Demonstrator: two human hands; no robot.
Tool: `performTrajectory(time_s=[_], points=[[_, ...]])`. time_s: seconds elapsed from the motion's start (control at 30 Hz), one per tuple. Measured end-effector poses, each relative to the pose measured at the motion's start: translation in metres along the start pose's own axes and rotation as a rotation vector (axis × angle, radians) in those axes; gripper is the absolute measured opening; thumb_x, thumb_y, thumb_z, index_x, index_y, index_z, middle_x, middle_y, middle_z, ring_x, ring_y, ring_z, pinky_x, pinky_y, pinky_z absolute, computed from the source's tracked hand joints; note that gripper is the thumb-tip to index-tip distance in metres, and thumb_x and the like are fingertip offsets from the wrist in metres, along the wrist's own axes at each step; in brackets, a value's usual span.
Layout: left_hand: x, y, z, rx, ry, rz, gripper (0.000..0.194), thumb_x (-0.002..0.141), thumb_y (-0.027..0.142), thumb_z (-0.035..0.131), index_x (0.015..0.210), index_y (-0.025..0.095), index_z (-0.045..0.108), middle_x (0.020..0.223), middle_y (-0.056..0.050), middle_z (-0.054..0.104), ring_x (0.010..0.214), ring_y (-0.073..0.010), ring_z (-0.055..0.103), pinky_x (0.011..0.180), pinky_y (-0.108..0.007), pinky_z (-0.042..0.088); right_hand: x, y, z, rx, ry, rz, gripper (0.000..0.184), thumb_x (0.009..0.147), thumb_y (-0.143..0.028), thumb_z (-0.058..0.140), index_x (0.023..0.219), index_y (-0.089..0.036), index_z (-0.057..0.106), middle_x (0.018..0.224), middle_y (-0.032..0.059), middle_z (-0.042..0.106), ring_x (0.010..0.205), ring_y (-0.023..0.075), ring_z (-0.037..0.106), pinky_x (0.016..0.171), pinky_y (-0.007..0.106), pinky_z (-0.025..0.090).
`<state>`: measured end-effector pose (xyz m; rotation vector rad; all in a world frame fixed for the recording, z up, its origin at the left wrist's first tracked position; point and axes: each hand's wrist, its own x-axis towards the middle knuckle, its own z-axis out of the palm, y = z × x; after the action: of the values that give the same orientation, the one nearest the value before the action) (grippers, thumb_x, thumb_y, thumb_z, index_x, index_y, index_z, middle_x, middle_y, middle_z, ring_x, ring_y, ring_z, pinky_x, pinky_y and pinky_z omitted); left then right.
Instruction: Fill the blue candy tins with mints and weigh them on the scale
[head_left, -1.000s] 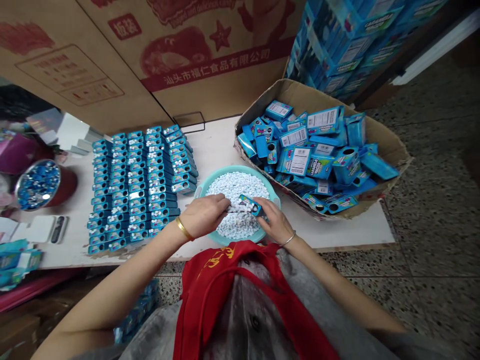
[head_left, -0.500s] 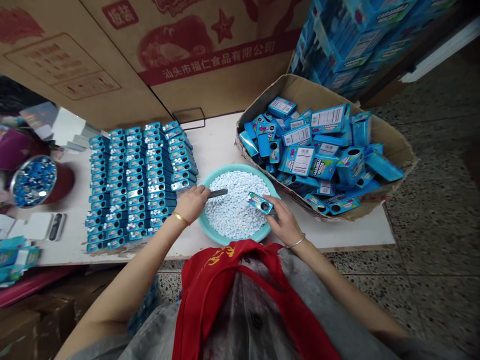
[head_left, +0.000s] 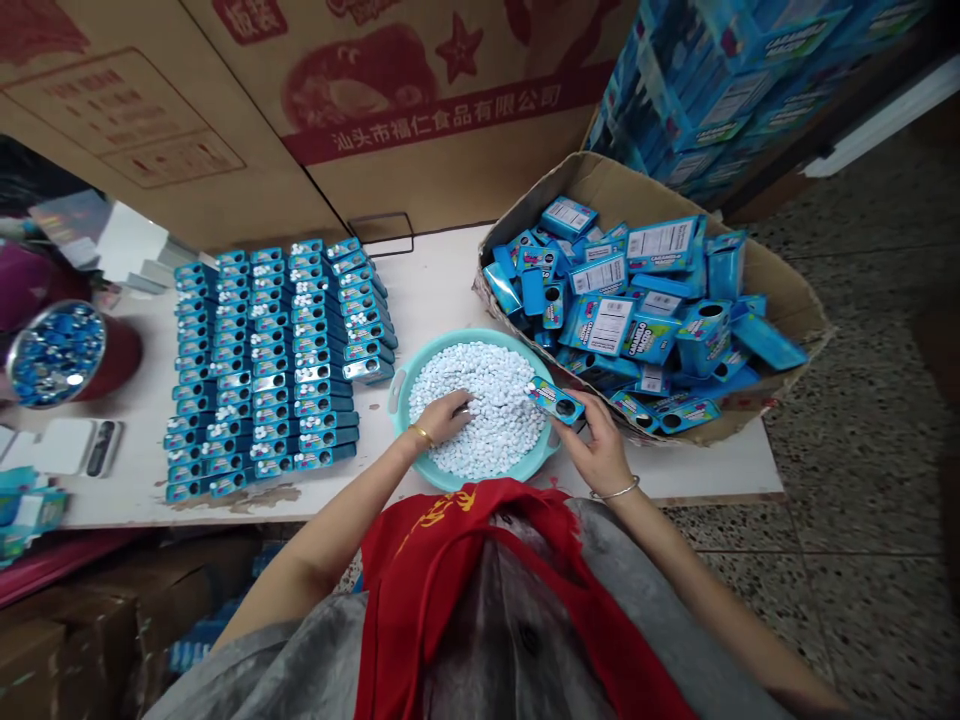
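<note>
A turquoise bowl (head_left: 398, 392) full of small white candies (head_left: 491, 400) is in front of me. My left hand (head_left: 444, 418) is over the left part of the bowl, fingers closed and lowered to the candies. The narrow grey scoop it gripped a moment before is hidden now, seemingly under the hand and the candies. My right hand (head_left: 598, 440) grips a small blue candy box (head_left: 553, 400) at the bowl's right rim. The box lies tilted, its round dark hole facing up near my fingers.
Rows of upright blue boxes (head_left: 259, 370), some with white candies on top, stand at the left. A torn carton (head_left: 795, 300) of loose blue boxes is on the right. A red bucket (head_left: 120, 355) with shiny blue pieces stands far left; a large carton (head_left: 420, 190) stands behind.
My left hand first drew back left with the scoop showing, then came back down into the candies. My right hand moved the box rightward, away from the bowl's middle to its rim.
</note>
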<state>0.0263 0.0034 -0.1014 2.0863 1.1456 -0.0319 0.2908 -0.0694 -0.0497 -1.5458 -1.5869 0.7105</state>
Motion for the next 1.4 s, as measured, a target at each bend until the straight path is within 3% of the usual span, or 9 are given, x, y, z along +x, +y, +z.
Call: performTrajectory(time_s=[0.27,0.43,0.73,0.83,0.93,1.07,1.2,1.3,1.4], points=[[-0.046,0.035,-0.085,-0.074,0.051,0.182,0.021,0.091,0.030,0.048,0.106,0.016,0.053,0.094,-0.005,0.059,0.084,-0.0153,0.056,0.077,-0.028,0.045,0.001,-0.003,0.007,-0.053,-0.073,-0.046,0.044,0.083,-0.017,0.049,0.126,-0.021,0.049,0.120,0.0129,0.056,0.114,0.0278,0.053,0.098,0.048,0.045],[-0.047,0.082,-0.124,0.183,-0.050,0.219,0.018,0.092,0.026,0.044,0.103,0.016,0.054,0.092,-0.006,0.060,0.083,-0.0161,0.057,0.074,-0.028,0.045,0.004,-0.014,0.022,-0.088,-0.156,-0.125,0.051,0.080,-0.008,0.045,0.129,-0.020,0.048,0.123,0.0131,0.055,0.118,0.0276,0.050,0.102,0.048,0.043],[-0.045,0.154,-0.138,0.609,-0.153,0.038,0.020,0.089,0.008,0.041,0.096,0.014,0.058,0.090,-0.010,0.061,0.083,-0.0227,0.059,0.063,-0.032,0.045,0.003,-0.021,0.033,-0.106,-0.176,-0.173,0.053,0.079,-0.007,0.044,0.130,-0.019,0.048,0.120,0.0125,0.057,0.116,0.0271,0.051,0.101,0.047,0.045],[-0.047,0.160,-0.138,0.583,-0.121,0.052,0.021,0.090,0.010,0.040,0.090,0.016,0.060,0.086,-0.009,0.059,0.084,-0.0229,0.058,0.065,-0.032,0.045,0.003,-0.019,0.033,-0.096,-0.181,-0.163,0.055,0.079,-0.007,0.044,0.132,-0.022,0.046,0.122,0.0117,0.056,0.117,0.0274,0.051,0.101,0.049,0.044],[-0.053,0.143,-0.139,0.551,-0.044,0.072,0.023,0.092,0.014,0.038,0.094,0.018,0.060,0.086,-0.008,0.058,0.085,-0.0214,0.056,0.071,-0.033,0.046,0.003,-0.016,0.032,-0.080,-0.184,-0.156,0.056,0.080,-0.008,0.044,0.133,-0.024,0.045,0.123,0.0114,0.056,0.118,0.0279,0.051,0.100,0.051,0.044],[-0.064,0.080,-0.122,0.449,0.019,-0.062,0.021,0.092,0.024,0.042,0.106,0.019,0.057,0.098,-0.008,0.059,0.093,-0.0222,0.056,0.078,-0.034,0.046,0.003,-0.012,0.026,-0.069,-0.181,-0.142,0.054,0.080,-0.009,0.044,0.132,-0.023,0.046,0.123,0.0113,0.056,0.118,0.0273,0.051,0.102,0.050,0.043],[-0.061,0.020,-0.063,0.239,-0.065,-0.246,0.015,0.086,0.013,0.048,0.095,0.016,0.059,0.095,-0.010,0.059,0.093,-0.0237,0.057,0.080,-0.035,0.046,0.002,-0.009,0.015,-0.080,-0.175,-0.108,0.049,0.081,-0.011,0.046,0.129,-0.021,0.048,0.123,0.0126,0.056,0.117,0.0276,0.052,0.101,0.048,0.043],[-0.041,0.011,-0.010,0.145,-0.048,-0.221,0.017,0.087,0.015,0.047,0.100,0.016,0.057,0.101,-0.010,0.060,0.098,-0.0227,0.058,0.085,-0.035,0.046,0.003,-0.010,0.009,-0.077,-0.167,-0.080,0.046,0.082,-0.014,0.047,0.128,-0.021,0.049,0.122,0.0124,0.057,0.115,0.0274,0.053,0.099,0.047,0.044],[-0.019,0.019,0.020,0.046,-0.012,-0.169,0.023,0.089,0.019,0.045,0.110,0.018,0.054,0.109,-0.008,0.060,0.101,-0.0191,0.058,0.089,-0.031,0.045,0.003,-0.010,0.007,-0.075,-0.128,-0.052,0.043,0.084,-0.017,0.048,0.127,-0.021,0.049,0.119,0.0122,0.057,0.113,0.0269,0.054,0.097,0.046,0.045]])
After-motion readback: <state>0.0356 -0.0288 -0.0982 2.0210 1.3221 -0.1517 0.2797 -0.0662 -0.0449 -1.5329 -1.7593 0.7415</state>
